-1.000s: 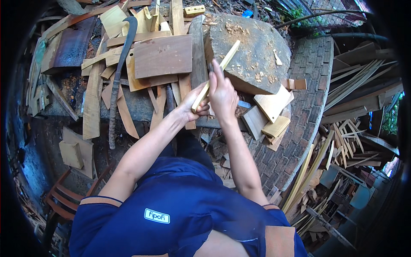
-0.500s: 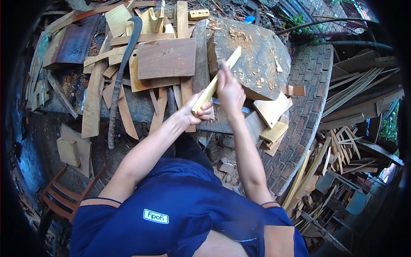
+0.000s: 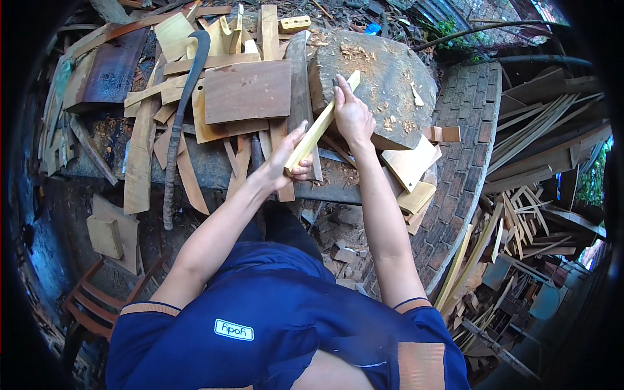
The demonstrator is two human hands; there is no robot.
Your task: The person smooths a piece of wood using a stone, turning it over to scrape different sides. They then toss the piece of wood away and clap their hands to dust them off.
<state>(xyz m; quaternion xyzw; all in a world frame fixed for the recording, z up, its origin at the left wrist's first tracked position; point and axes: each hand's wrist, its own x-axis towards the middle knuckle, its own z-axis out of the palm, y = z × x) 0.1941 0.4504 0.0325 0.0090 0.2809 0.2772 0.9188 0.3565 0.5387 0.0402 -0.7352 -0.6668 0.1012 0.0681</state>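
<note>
A pale, slim wooden stick (image 3: 317,132) slants upward to the right, its pointed far end over the chopping block (image 3: 396,78). My left hand (image 3: 284,156) is closed round the near end, thumb along the side. Higher up, my right hand (image 3: 354,119) grips the stick near its far end. A small dark spot shows at the right hand's fingertips; whether it is a tool cannot be made out. The block's top carries light wood shavings (image 3: 361,53).
Left of the block, a brown board (image 3: 248,92) lies on piled offcuts. A long curved blade with a wrapped handle (image 3: 173,149) leans beside it. Pale wood blocks (image 3: 409,166) lie right of my right forearm. A brick ledge (image 3: 465,149) curves past stacked strips (image 3: 533,136).
My right hand, blurred before, now shows sharply, with its fingers further along toward the stick's tip. My left hand keeps its hold on the near end. The whole view has shifted slightly.
</note>
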